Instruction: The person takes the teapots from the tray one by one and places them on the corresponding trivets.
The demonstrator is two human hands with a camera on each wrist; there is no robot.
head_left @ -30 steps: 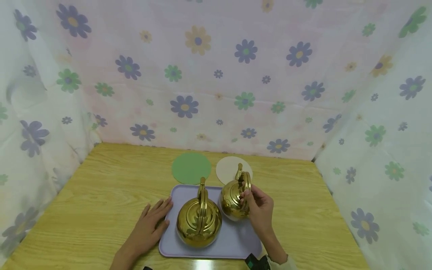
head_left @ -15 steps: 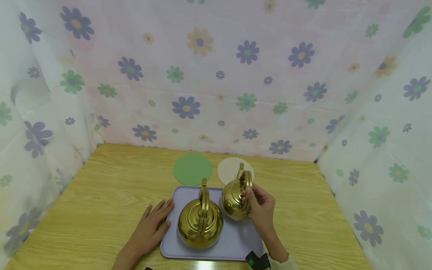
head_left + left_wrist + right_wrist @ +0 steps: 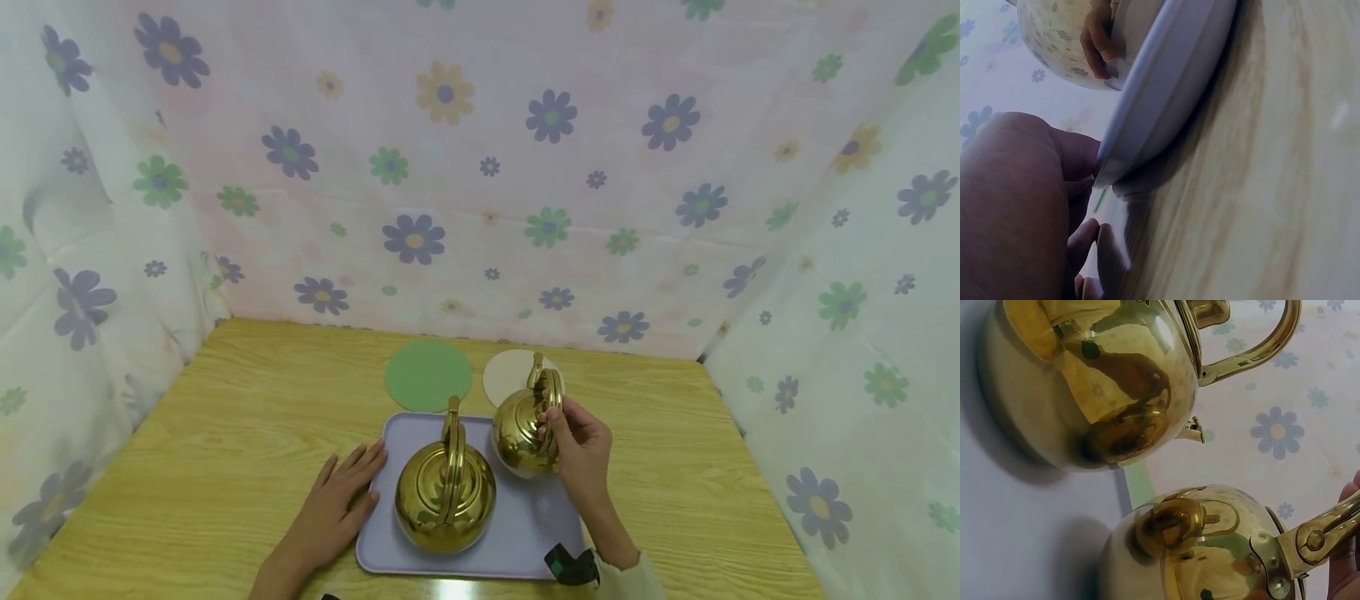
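Note:
Two shiny gold teakettles with arched handles are at a lilac tray [image 3: 517, 542]. The larger teakettle [image 3: 431, 521] stands on the tray's left half, spout pointing away from me. My right hand [image 3: 587, 458] grips the handle of the smaller teakettle [image 3: 513, 437], over the tray's far right part; whether its base touches the tray I cannot tell. In the right wrist view the smaller teakettle [image 3: 1191, 550] shows below the larger teakettle [image 3: 1104, 375], the two apart. Fingers spread, my left hand [image 3: 330, 508] rests at the tray's left edge, touching the rim in the left wrist view.
Behind the tray lie a green round mat [image 3: 427, 375] and a cream round mat [image 3: 510, 371], side by side on the wooden table [image 3: 225, 433]. The smaller teakettle's spout overlaps the cream mat from above. Flowered cloth [image 3: 480, 200] encloses the back and both sides.
The smaller teakettle and my right hand have shifted slightly away from me in the last half second. My left hand, the tray and the larger teakettle keep their places.

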